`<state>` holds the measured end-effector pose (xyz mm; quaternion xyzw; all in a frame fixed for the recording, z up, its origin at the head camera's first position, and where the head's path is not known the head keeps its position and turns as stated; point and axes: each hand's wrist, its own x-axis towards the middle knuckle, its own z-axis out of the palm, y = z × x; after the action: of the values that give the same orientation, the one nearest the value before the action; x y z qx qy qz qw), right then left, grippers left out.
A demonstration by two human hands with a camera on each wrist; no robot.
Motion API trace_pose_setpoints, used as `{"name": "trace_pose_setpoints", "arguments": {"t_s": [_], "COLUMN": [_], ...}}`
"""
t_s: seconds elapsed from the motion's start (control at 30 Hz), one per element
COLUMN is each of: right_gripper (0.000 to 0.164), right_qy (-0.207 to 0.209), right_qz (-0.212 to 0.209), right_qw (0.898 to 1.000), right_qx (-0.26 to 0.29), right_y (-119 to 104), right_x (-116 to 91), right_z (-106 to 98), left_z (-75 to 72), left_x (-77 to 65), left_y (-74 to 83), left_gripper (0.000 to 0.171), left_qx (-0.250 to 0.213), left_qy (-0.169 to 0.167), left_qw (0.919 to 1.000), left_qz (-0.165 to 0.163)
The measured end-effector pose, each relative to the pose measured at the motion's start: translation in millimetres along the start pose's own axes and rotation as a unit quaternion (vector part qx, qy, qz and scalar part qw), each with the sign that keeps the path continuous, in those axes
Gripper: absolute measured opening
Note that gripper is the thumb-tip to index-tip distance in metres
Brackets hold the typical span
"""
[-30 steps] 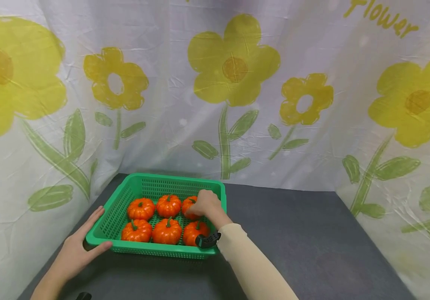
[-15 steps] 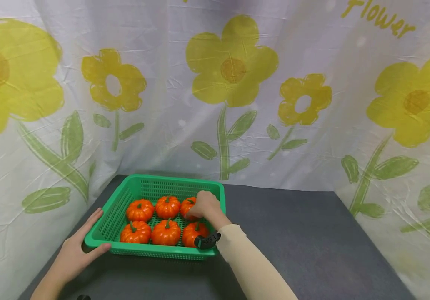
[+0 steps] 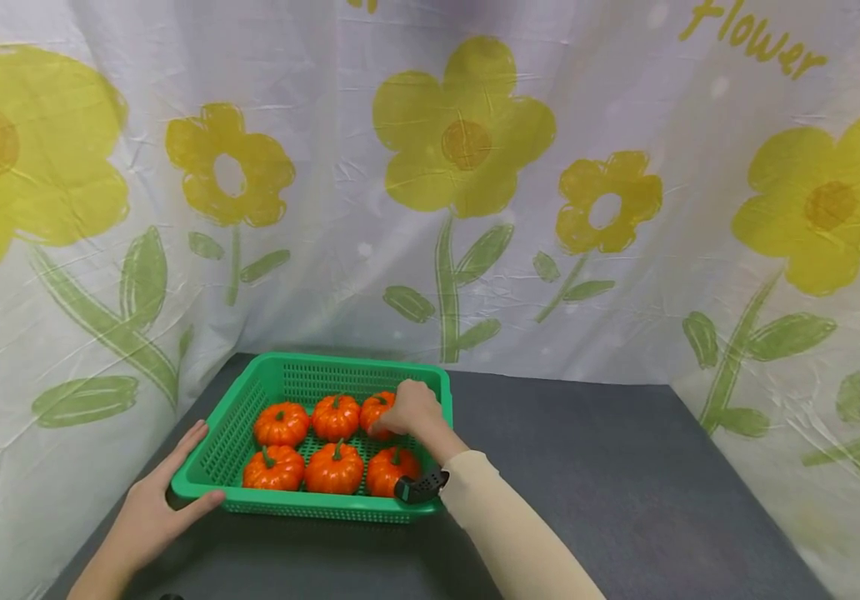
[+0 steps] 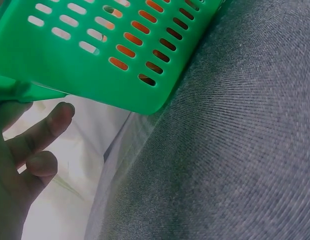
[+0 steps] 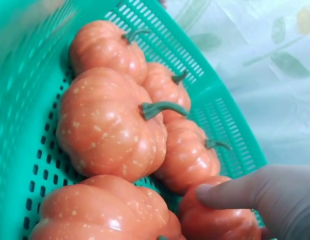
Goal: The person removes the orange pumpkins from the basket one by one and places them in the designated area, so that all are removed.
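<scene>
A green slatted plastic basket (image 3: 310, 502) holds several small orange pumpkins with green stems, set in two rows. My right hand (image 3: 413, 410) reaches into the basket and grips the pumpkin (image 3: 374, 408) at the back right. In the right wrist view the thumb (image 5: 230, 194) presses on that pumpkin; the other fingers are mostly hidden. Below this hand, by the watch, sits the front-right pumpkin (image 3: 388, 471). My left hand (image 3: 151, 508) spreads around the basket's front-left corner, thumb along the front rim. The left wrist view shows its loosely bent fingers (image 4: 55, 120) under the rim.
A dark grey table (image 3: 587, 492) extends to the right of the basket. White cloth (image 3: 340, 275) printed with yellow flowers hangs behind and along both sides. On the right wrist is a black watch (image 3: 421, 487).
</scene>
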<state>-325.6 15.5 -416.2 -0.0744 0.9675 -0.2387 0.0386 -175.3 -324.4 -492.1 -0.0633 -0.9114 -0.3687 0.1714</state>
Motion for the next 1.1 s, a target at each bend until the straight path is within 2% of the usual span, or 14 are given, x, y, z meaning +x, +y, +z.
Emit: {"name": "trace_pose_setpoints", "arguments": {"t_s": [0.13, 0.33, 0.5, 0.73, 1.1], "right_gripper": [0.062, 0.052, 0.074, 0.076, 0.079], "right_qy": [0.004, 0.017, 0.030, 0.056, 0.093], "right_qz": [-0.012, -0.027, -0.056, -0.102, -0.111], "right_qw": [1.000, 0.999, 0.996, 0.984, 0.973], "right_qx": [0.006, 0.034, 0.066, 0.137, 0.182], "right_y": [0, 2, 7, 18, 34], "right_x": [-3, -9, -17, -32, -53], "right_z": [-4, -13, -19, -28, -35], "left_z": [0.8, 0.4, 0.8, 0.8, 0.3], "left_x": [0.6, 0.7, 0.1, -0.4, -0.3], "left_y": [-1.3, -1.6, -1.1, 1.2, 1.9], "left_gripper": [0.094, 0.094, 0.094, 0.093, 0.094], "left_qx": [-0.001, 0.000, 0.003, -0.001, -0.006], "left_qy": [0.002, 0.002, -0.003, -0.005, -0.005], "left_qw": [1.0000, 1.0000, 1.0000, 1.0000, 0.9999], "left_qz": [0.003, 0.002, -0.005, -0.005, -0.008]}}
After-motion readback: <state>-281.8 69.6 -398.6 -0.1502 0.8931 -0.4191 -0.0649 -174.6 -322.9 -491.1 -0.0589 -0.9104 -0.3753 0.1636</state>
